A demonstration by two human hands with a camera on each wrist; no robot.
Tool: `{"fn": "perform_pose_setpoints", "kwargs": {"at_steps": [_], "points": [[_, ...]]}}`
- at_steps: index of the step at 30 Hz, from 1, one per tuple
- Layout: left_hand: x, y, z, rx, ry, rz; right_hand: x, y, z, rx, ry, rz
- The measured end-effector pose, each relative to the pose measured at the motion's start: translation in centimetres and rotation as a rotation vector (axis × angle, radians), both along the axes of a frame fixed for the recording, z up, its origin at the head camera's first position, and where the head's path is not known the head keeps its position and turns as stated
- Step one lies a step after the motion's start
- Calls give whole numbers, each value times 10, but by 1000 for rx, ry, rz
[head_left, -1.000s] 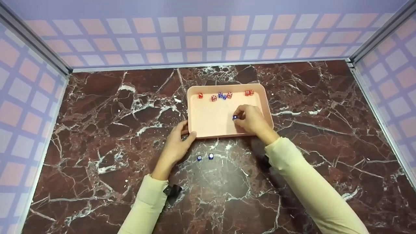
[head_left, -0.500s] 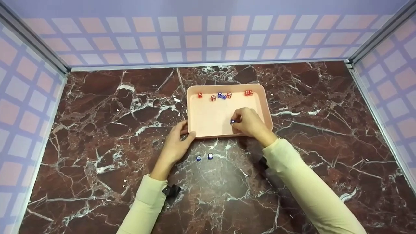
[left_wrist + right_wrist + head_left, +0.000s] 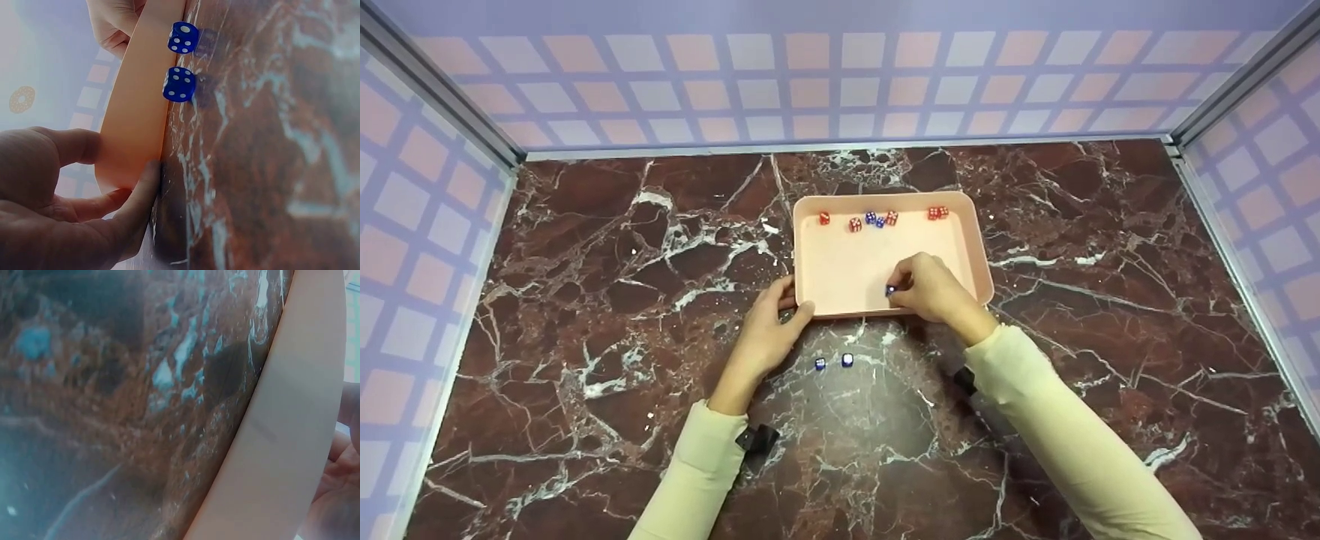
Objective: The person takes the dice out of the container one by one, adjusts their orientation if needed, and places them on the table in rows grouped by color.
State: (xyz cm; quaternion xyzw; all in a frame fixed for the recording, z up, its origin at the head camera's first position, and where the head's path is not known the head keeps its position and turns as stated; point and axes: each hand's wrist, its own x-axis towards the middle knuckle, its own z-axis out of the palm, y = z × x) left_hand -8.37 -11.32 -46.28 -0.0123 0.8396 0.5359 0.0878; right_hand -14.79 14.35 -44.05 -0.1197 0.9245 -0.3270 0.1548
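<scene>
A shallow pale-pink tray (image 3: 840, 270) stands on the table. At its near left corner my left hand (image 3: 769, 330) holds it, thumb at the rim and fingers round the side. Over the tray's near right part, my right hand (image 3: 934, 289) pinches a blue die (image 3: 891, 290) between thumb and fingertips. Two more blue dice, one (image 3: 820, 364) left of the other (image 3: 847, 360), lie on the table in front of the tray. Inside the tray, along the far wall, are several red dice (image 3: 855, 224) and two blue dice (image 3: 871, 217). The tray wall mostly hides the right hand in the right wrist view.
The table (image 3: 615, 322) has a dark red marbled top with white veins. Checked panels (image 3: 840, 90) enclose it at the back and both sides, joined by grey metal corner strips. A black wrist device (image 3: 757, 440) sits by the left sleeve.
My right hand has drawn the blue die towards the tray's near side and a little left. The left hand and the tray have stayed in place.
</scene>
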Motion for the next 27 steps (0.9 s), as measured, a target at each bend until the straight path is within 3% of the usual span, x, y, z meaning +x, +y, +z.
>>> {"fn": "perform_pose_setpoints", "kwargs": {"at_steps": [5, 10, 17, 20, 27], "points": [[0, 0, -2, -1, -5, -3, 3, 1, 1, -9, -1, 3], [2, 0, -5, -4, -7, -1, 15, 4, 6, -88, 15, 23], [0, 2, -5, 1, -6, 3, 38, 4, 22, -254, 179, 51], [-1, 3, -3, -4, -6, -3, 44, 4, 26, -286, 208, 66], [-2, -1, -3, 9, -16, -4, 63, 5, 23, -205, 249, 262]]}}
